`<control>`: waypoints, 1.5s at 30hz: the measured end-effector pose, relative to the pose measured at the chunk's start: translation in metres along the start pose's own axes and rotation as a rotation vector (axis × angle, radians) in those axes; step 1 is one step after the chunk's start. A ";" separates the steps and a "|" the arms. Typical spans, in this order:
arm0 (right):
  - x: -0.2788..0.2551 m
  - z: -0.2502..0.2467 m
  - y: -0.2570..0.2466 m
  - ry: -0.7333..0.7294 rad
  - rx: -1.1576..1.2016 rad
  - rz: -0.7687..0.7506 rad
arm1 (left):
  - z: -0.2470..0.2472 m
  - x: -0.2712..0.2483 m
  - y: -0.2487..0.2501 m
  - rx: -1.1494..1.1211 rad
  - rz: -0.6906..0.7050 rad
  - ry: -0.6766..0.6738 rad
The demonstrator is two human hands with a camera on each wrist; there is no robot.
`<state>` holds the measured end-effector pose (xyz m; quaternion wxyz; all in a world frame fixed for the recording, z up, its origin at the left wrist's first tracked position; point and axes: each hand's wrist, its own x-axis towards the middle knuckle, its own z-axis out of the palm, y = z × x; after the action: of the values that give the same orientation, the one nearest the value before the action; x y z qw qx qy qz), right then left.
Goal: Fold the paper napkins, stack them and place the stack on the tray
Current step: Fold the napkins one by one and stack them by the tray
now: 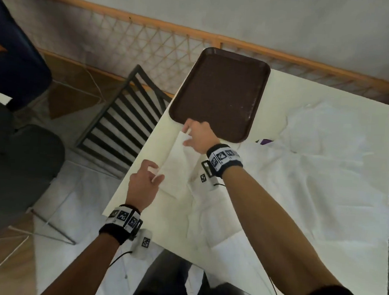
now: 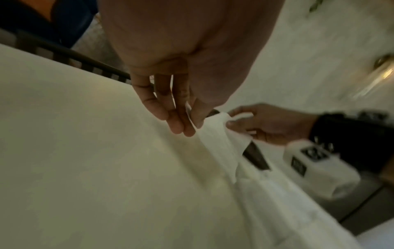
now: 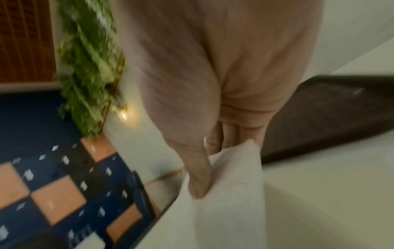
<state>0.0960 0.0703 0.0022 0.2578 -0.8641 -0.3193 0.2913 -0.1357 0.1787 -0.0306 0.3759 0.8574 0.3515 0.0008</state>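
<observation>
— Where's the napkin?
— The white paper napkin (image 1: 176, 160) hangs above the cream surface (image 1: 142, 167), beside the brown plastic tray (image 1: 219, 92).
— Your hands?
— My left hand (image 1: 143, 185) pinches its near corner, my right hand (image 1: 201, 134) its far corner.

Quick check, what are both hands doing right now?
Left hand: pinches the near corner of the napkin.
Right hand: pinches the far corner of the same napkin, beside the tray.
</observation>
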 end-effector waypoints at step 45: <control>-0.210 -0.135 0.098 0.519 0.214 0.052 | 0.078 -0.037 0.165 -0.474 0.306 -0.360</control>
<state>0.0938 -0.1771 0.1056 0.4133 -0.8855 -0.1877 0.0989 -0.0437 0.0283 0.0293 0.6164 0.7753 0.1369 -0.0125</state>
